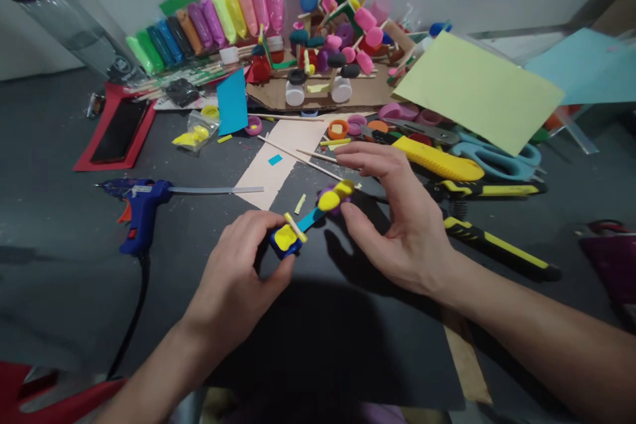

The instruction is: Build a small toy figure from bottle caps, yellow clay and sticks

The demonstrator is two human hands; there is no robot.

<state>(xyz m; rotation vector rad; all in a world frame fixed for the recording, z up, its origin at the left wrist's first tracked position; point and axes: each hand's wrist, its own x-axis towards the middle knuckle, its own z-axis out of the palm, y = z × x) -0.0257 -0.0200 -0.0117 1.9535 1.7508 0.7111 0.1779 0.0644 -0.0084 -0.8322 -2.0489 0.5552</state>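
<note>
My left hand [248,252] grips a small blue bottle cap [282,252] between thumb and fingertips. Yellow clay [285,237] fills the cap, and a short stick with yellow ends lies across its edge. From there a blue paper strip [312,218] runs up to a purple cap [325,193], blurred, with yellow clay lobes [330,200] over it. My right hand [397,218] hovers around that far end, thumb and fingers spread apart. Its thumb tip is close to the purple cap; whether they touch I cannot tell.
A blue glue gun [144,212] with its cord lies left. Pliers [491,232], a yellow utility knife [437,159] and scissors [497,152] lie right. Behind are wooden sticks [308,160], a model on white wheels [318,89], clay packs [199,23] and a water bottle [84,33].
</note>
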